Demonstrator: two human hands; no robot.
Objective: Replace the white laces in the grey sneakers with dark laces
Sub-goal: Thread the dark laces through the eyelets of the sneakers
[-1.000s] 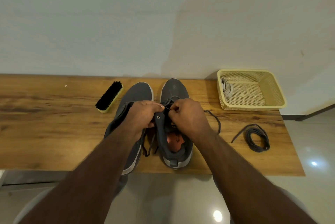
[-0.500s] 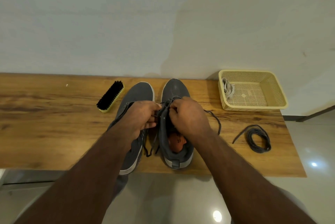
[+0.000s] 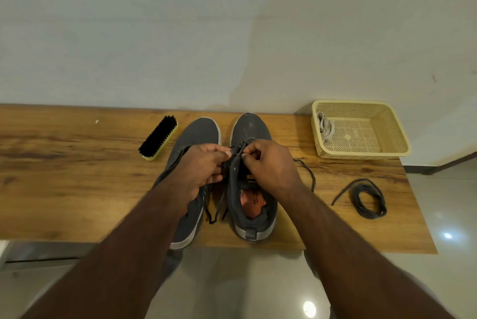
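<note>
Two grey sneakers stand side by side on the wooden table [image 3: 64,189], toes toward the wall. My left hand [image 3: 201,169] lies over the left sneaker [image 3: 198,132] and pinches a dark lace [image 3: 219,205] at the eyelets of the right sneaker [image 3: 251,127]. My right hand [image 3: 271,166] pinches the same lace from the other side, above the shoe's tongue. One lace end trails off to the right of the shoe, the other hangs between the shoes. A second dark lace [image 3: 367,198] lies coiled on the table to the right. White laces [image 3: 325,127] sit in the yellow basket [image 3: 392,137].
A black-bristled shoe brush [image 3: 158,137] with a yellow back lies left of the sneakers. The basket stands at the table's back right corner against the wall. The table's front edge runs just under the heels, with tiled floor below.
Both hands have shifted slightly toward the toe of the right sneaker, still working the dark lace at its eyelets. Everything else stays where it was.
</note>
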